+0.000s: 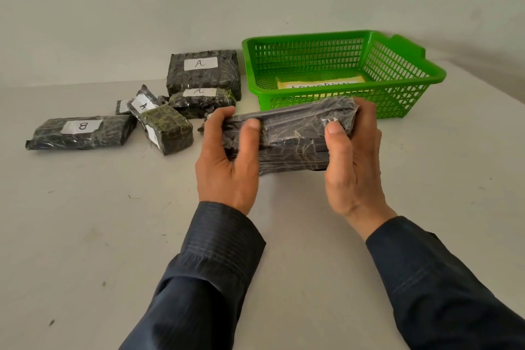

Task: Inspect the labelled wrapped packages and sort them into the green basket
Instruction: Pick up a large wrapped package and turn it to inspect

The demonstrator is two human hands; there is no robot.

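Note:
I hold a dark plastic-wrapped package (292, 136) above the table, just in front of the green basket (403, 65). My left hand (227, 156) grips its left end and my right hand (352, 156) grips its right end, thumbs on the near face. No label shows on the side facing me. Several other wrapped packages lie at the left: a large one marked A (203, 71), a smaller one marked A (201, 101), a tilted one marked A (143, 105), a greenish block (167, 129) and a long one marked B (82, 132).
A yellowish paper with handwriting (321, 83) lies on the basket's floor. The pale table (113, 221) runs back to a plain wall. The basket stands near the table's far right corner.

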